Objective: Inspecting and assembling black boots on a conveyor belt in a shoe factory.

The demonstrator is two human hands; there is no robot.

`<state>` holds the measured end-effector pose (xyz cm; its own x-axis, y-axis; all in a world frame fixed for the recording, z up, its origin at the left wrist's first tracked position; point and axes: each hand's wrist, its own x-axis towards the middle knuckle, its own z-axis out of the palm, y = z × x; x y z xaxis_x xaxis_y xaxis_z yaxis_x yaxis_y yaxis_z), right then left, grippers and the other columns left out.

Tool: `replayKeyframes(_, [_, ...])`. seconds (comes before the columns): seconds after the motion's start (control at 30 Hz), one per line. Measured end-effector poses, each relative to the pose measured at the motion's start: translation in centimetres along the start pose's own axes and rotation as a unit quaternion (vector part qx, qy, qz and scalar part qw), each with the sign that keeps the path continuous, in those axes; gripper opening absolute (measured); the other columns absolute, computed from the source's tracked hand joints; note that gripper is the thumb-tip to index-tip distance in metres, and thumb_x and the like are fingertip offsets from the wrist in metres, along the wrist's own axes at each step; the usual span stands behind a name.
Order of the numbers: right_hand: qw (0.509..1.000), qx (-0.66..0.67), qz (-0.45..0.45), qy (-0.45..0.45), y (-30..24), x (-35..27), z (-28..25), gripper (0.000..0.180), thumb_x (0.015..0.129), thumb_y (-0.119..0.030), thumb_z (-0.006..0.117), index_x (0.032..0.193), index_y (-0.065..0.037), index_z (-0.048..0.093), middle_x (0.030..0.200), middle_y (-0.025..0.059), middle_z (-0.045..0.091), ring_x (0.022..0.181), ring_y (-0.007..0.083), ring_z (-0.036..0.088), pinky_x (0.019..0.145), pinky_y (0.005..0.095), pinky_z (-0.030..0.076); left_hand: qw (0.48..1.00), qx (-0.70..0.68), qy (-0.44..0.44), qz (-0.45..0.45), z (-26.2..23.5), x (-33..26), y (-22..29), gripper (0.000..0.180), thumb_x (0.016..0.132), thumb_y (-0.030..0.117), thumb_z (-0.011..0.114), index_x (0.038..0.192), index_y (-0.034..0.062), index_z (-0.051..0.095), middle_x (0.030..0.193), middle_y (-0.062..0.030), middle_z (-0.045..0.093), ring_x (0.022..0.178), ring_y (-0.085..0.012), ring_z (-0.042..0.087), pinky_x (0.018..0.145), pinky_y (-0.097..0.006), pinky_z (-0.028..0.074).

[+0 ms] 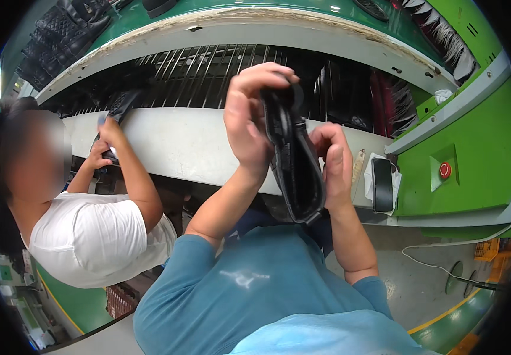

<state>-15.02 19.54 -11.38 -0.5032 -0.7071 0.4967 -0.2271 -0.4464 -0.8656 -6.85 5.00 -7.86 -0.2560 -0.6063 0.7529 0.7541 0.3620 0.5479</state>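
In front of my chest I hold up a black leather boot [291, 160], its opening tilted towards me so that the dark inside shows. My left hand [249, 112] grips its far end from the left, with the fingers curled over the top. On the other side my right hand [335, 163] is bent around the boot's edge, its fingertips partly hidden behind the leather. Below both hands runs a pale worktop [196, 142].
At my left a co-worker in a white shirt [92, 242] handles a black piece [122, 106]. A metal rod rack [202, 77] lies beyond the worktop. Rightward are a black phone-like slab [382, 184], a slim pale tool [358, 164] and a green machine [445, 201] with a red button [445, 170].
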Motion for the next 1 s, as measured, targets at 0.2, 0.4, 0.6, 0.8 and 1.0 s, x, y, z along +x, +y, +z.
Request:
replayKeyframes(0.2, [0.997, 0.06, 0.027, -0.03, -2.3, 3.0, 0.5, 0.036, 0.115, -0.038, 0.066, 0.1, -0.006, 0.058, 0.08, -0.0054, 0.052, 0.074, 0.0034, 0.043, 0.064, 0.023, 0.036, 0.968, 0.21, -0.083, 0.109, 2.7, 2.5, 0.6, 0.041, 0.111, 0.031, 0.052, 0.096, -0.0011, 0.073, 0.11, -0.0146, 0.061, 0.093, -0.0207, 0.06, 0.083, -0.035, 0.05])
replayKeyframes(0.4, [0.991, 0.134, 0.016, -0.024, -3.0, 3.6, 0.1, 0.025, 0.118, -0.024, 0.061, 0.1, -0.007, 0.058, 0.086, -0.0068, 0.053, 0.073, 0.0007, 0.041, 0.061, 0.0208, 0.033, 0.955, 0.229, -0.108, 0.153, 2.6, 3.3, 0.0, 0.023, 0.104, 0.017, 0.067, 0.09, 0.0013, 0.075, 0.094, -0.0079, 0.057, 0.086, -0.0172, 0.051, 0.072, -0.03, 0.041])
replayKeyframes(0.6, [0.984, 0.171, 0.04, -0.021, -3.8, 4.2, -0.1, 0.019, 0.119, -0.018, 0.057, 0.106, -0.005, 0.061, 0.095, -0.0059, 0.057, 0.078, 0.0007, 0.042, 0.067, 0.0201, 0.034, 0.96, 0.21, -0.091, 0.162, 2.3, 3.3, 0.0, 0.03, 0.096, 0.005, 0.083, 0.07, 0.0047, 0.066, 0.076, -0.001, 0.056, 0.068, -0.0118, 0.048, 0.059, -0.028, 0.036])
replayKeyframes(0.8, [0.942, 0.275, 0.188, -0.023, -1.3, 2.6, -0.1, 0.014, 0.115, -0.017, 0.064, 0.106, -0.007, 0.065, 0.092, -0.0053, 0.065, 0.08, 0.0006, 0.057, 0.069, 0.0187, 0.046, 0.976, 0.151, -0.035, 0.152, 1.4, 2.7, 0.0, 0.042, 0.097, -0.004, 0.08, 0.064, 0.0071, 0.057, 0.077, 0.0004, 0.055, 0.067, -0.0112, 0.049, 0.059, -0.027, 0.036])
replayKeyframes(1.0, [0.92, 0.196, 0.335, 0.055, 8.2, -2.7, -2.0, 0.018, 0.116, -0.023, 0.062, 0.109, -0.008, 0.07, 0.094, -0.0046, 0.071, 0.084, 0.0012, 0.066, 0.072, 0.0201, 0.054, 0.979, 0.083, -0.038, 0.181, 0.0, 2.7, -0.2, 0.04, 0.092, -0.001, 0.08, 0.062, 0.0055, 0.056, 0.076, -0.0019, 0.053, 0.068, -0.0128, 0.051, 0.057, -0.028, 0.035])
